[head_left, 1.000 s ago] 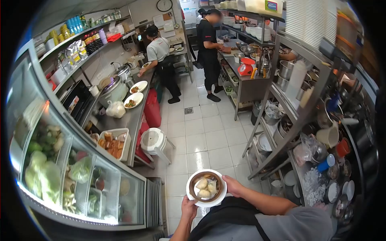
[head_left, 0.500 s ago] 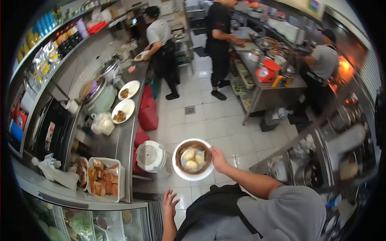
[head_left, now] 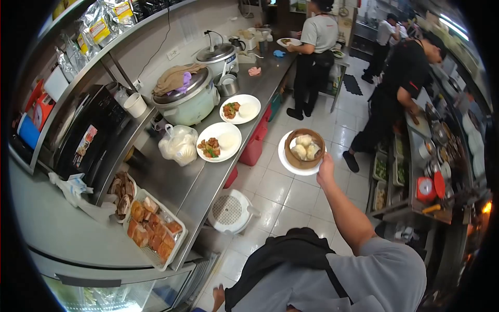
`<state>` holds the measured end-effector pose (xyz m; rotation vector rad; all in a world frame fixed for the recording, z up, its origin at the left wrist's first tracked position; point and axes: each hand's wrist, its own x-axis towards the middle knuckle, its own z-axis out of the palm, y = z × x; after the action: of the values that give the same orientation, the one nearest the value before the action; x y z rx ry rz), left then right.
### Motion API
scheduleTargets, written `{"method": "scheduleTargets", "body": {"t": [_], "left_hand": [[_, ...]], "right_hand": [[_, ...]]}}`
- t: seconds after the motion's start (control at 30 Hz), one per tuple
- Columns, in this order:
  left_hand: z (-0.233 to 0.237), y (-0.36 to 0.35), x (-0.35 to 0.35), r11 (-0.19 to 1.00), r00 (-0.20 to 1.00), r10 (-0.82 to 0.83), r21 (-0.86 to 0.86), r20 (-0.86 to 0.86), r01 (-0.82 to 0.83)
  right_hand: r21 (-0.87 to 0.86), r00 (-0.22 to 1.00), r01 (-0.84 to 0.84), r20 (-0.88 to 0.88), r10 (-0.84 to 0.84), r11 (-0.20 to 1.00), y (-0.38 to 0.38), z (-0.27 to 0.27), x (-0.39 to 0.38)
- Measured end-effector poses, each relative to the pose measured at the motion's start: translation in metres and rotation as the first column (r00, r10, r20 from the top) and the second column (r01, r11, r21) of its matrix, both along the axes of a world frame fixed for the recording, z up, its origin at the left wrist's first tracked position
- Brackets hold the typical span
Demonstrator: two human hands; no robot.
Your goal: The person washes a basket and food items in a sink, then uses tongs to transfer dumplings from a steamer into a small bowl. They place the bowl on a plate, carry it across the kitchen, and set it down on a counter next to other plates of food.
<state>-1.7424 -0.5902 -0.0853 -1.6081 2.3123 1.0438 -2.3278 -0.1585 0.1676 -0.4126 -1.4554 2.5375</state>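
Observation:
My right hand (head_left: 326, 171) grips the rim of a white plate (head_left: 284, 158) and holds it out ahead of me over the floor. On the plate sits a round bamboo steamer (head_left: 300, 163) with several pale dumplings (head_left: 305, 147) inside. Low in the view, beside my apron, my left hand (head_left: 218, 296) hangs with fingers apart and nothing in it; only part of it shows. To the left of the steamer, two white plates of meat and rice, a nearer plate (head_left: 233, 152) and a farther plate (head_left: 254, 118), rest on the steel counter (head_left: 179, 179).
A white stool (head_left: 230, 210) stands beside the counter. The counter carries a large rice cooker (head_left: 189, 104), a knotted plastic bag (head_left: 178, 145) and a basket of roasted meat (head_left: 156, 229). One co-worker (head_left: 315, 36) holds a plate; another (head_left: 403, 78) works at the right-hand table.
My view has swung left, bringing the counter closer. My right hand still carries the plate and steamer, now farther right and higher in view. My left hand has dropped lower, towards the frame's edge.

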Motion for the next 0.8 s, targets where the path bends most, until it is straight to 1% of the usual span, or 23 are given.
{"method": "scheduleTargets", "body": {"t": [0.03, 0.07, 0.1, 0.13, 0.17, 0.27, 0.3, 0.33, 0.37, 0.4, 0.43, 0.47, 0.5, 0.53, 0.57, 0.63, 0.67, 0.73, 0.77, 0.8], "left_hand": [[-0.013, -0.001, -0.045, 0.987, 0.989, -0.08, -0.145, -0.127, 0.061], [-0.008, -0.019, -0.084, 0.544, 0.66, -0.721, -0.418, 0.21, 0.727], [0.007, -0.01, -0.138, 0.844, 0.851, -0.523, -0.167, -0.044, 0.51], [0.056, 0.011, -0.207, 0.979, 0.961, -0.157, 0.093, -0.227, 0.182], [0.066, 0.019, -0.246, 0.986, 0.95, -0.046, 0.139, -0.31, 0.093], [0.101, 0.049, -0.327, 0.992, 0.92, 0.081, 0.12, -0.384, -0.037], [0.106, 0.064, -0.336, 0.997, 0.912, 0.07, 0.057, -0.403, -0.051], [0.105, 0.08, -0.341, 0.991, 0.932, 0.13, 0.08, -0.339, -0.109], [0.102, 0.104, -0.329, 0.979, 0.946, 0.196, 0.107, -0.258, -0.174], [0.102, 0.129, -0.329, 0.96, 0.947, 0.27, 0.128, -0.177, -0.249], [0.117, 0.16, -0.329, 0.975, 0.978, 0.21, 0.081, -0.019, -0.208], [0.139, 0.193, -0.332, 0.987, 0.979, 0.144, 0.047, 0.143, -0.152], [0.109, 0.218, -0.296, 0.995, 0.976, 0.096, -0.022, 0.197, -0.094], [0.082, 0.241, -0.265, 0.995, 0.965, 0.056, -0.089, 0.255, -0.034], [0.106, 0.276, -0.268, 0.95, 0.957, 0.267, 0.138, 0.109, -0.281], [0.128, 0.333, -0.288, 0.839, 0.84, 0.47, 0.157, 0.273, -0.52], [0.137, 0.355, -0.298, 0.767, 0.761, 0.545, 0.157, 0.352, -0.622], [0.14, 0.389, -0.313, 0.751, 0.75, 0.584, 0.143, 0.312, -0.644], [0.14, 0.405, -0.321, 0.747, 0.747, 0.598, 0.138, 0.29, -0.651], [0.139, 0.416, -0.331, 0.729, 0.736, 0.603, 0.164, 0.308, -0.665]], "right_hand": [[-0.001, 1.0, -0.001, 0.014, 0.001, 1.0, 0.002, 0.0, -0.03], [0.014, 1.0, -0.007, 0.025, 0.007, 1.0, 0.004, -0.006, -0.063], [0.025, 1.0, -0.015, 0.027, 0.014, 1.0, 0.004, -0.016, -0.105], [0.033, 0.999, -0.024, 0.03, 0.023, 0.999, 0.003, -0.027, -0.147], [0.001, 0.999, -0.04, 0.017, 0.04, 0.999, 0.002, -0.038, -0.185], [0.008, 0.99, -0.118, 0.082, 0.116, 0.993, -0.001, -0.072, -0.299], [-0.02, 0.991, -0.098, 0.086, 0.099, 0.995, -0.007, -0.075, -0.339], [-0.053, 0.992, -0.076, 0.1, 0.081, 0.996, -0.016, -0.083, -0.371], [-0.077, 0.989, -0.057, 0.13, 0.067, 0.995, -0.021, -0.094, -0.394], [-0.065, 0.985, -0.072, 0.155, 0.081, 0.995, -0.025, -0.103, -0.422], [-0.058, 0.98, -0.089, 0.176, 0.097, 0.994, -0.028, -0.114, -0.452], [-0.053, 0.973, -0.11, 0.198, 0.118, 0.993, -0.034, -0.129, -0.48], [-0.004, 0.987, -0.116, 0.115, 0.116, 0.993, -0.04, -0.157, -0.512], [-0.028, 0.983, -0.131, 0.127, 0.134, 0.991, -0.045, -0.163, -0.53], [-0.05, 0.979, -0.148, 0.135, 0.154, 0.988, -0.051, -0.166, -0.549], [-0.164, 0.966, -0.183, 0.153, 0.208, 0.969, -0.062, -0.173, -0.583], [-0.164, 0.958, -0.178, 0.197, 0.21, 0.97, -0.069, -0.173, -0.593], [-0.154, 0.942, -0.16, 0.271, 0.197, 0.975, -0.078, -0.166, -0.614], [-0.137, 0.927, -0.177, 0.309, 0.212, 0.975, -0.082, -0.166, -0.623], [-0.17, 0.921, -0.185, 0.313, 0.231, 0.968, -0.09, -0.166, -0.633]]}}
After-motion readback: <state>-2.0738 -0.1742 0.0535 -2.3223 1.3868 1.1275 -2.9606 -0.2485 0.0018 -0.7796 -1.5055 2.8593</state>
